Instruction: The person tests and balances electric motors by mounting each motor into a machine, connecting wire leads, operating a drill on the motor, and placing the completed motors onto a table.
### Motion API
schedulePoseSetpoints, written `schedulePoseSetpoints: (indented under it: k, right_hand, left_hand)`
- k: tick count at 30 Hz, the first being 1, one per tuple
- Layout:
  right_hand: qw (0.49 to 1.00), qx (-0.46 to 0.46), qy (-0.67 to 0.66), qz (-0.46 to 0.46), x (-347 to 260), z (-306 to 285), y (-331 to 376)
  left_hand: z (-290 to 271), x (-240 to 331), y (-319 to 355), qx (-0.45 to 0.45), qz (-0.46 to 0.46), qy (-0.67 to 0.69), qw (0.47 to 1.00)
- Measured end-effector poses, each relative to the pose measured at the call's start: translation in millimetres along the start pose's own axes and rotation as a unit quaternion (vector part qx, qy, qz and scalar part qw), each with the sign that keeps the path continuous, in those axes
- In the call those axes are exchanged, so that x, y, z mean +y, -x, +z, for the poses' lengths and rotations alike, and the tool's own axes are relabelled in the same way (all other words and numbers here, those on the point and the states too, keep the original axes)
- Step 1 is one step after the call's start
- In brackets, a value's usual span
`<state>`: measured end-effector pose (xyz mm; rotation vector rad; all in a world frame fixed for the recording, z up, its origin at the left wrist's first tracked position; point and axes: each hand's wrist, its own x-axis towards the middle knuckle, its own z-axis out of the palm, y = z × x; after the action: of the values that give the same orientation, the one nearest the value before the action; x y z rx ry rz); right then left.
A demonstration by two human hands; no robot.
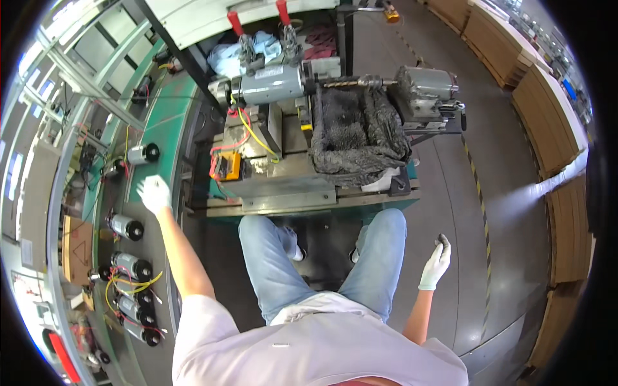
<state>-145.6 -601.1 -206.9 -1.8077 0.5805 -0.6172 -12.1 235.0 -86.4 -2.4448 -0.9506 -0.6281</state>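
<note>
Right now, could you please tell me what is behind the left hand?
Behind the left hand, a grey motor sits at the edge of the green belt; what the hand covers cannot be seen.

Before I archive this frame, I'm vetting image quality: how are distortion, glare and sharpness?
Head view: corners go black, and the stacked cardboard follows a curve along the right rim; same head view: the far left edge is washed out, and a pale streak, cause unclear, crosses the cardboard; head view again: the white-gloved left hand looks bright with little detail, while the gray motor at top centre keeps clear edges.
</note>
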Motion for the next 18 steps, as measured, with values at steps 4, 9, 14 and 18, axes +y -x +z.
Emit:
schedulePoseSetpoints:
  k: [4,9,14,18]
  right_hand:
    - [0.999,0.013,0.027,-0.014,1,-9,3]
    - [0.999,0.016,0.006,-0.027,-19,-8,5]
    - [0.998,-0.020,0.004,-0.057,-44,22,1]
    - [0.994,-0.035,0.042,-0.090,-70,34,-5]
  left_hand:
    - [30,-2,74,0.030,-0.007,0.143,0.989]
    - [-44,45,46,-0.279,-0.069,0.145,0.947]
    - [-122,117,3,-0.125,0.052,0.595,0.792]
    - [-181,203,-22,-0.115,0.099,0.762,0.630]
